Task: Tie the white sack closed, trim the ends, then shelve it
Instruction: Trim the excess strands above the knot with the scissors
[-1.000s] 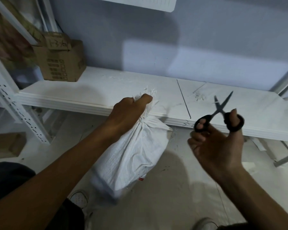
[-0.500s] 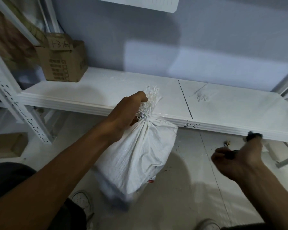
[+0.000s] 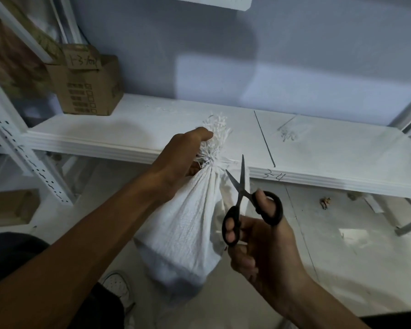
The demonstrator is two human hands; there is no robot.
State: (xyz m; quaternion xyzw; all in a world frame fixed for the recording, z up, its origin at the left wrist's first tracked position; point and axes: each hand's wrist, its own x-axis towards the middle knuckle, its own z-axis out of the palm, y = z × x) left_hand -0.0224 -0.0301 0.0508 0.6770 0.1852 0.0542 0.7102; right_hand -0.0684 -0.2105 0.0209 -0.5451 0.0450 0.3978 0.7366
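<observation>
A white woven sack [image 3: 188,224] hangs in front of the white shelf [image 3: 133,129], its neck bunched and bound with a thin tie, frayed ends sticking up above. My left hand [image 3: 183,157] grips the sack's neck just below the frayed tuft. My right hand [image 3: 263,248] holds black-handled scissors [image 3: 244,200] with the blades parted, their tips pointing up close beside the tied neck on its right side. The tie's loose ends are hard to make out.
A cardboard box [image 3: 88,86] sits at the shelf's back left. A perforated white upright [image 3: 22,153] stands at the left. Another box [image 3: 10,207] rests on the floor below left. My shoe [image 3: 115,284] is under the sack. The shelf edge reads 3-4.
My right hand dropped low to the right half a second ago, and has now come back up and left, bringing the parted scissors beside the sack's neck. The left hand has lifted the sack slightly.
</observation>
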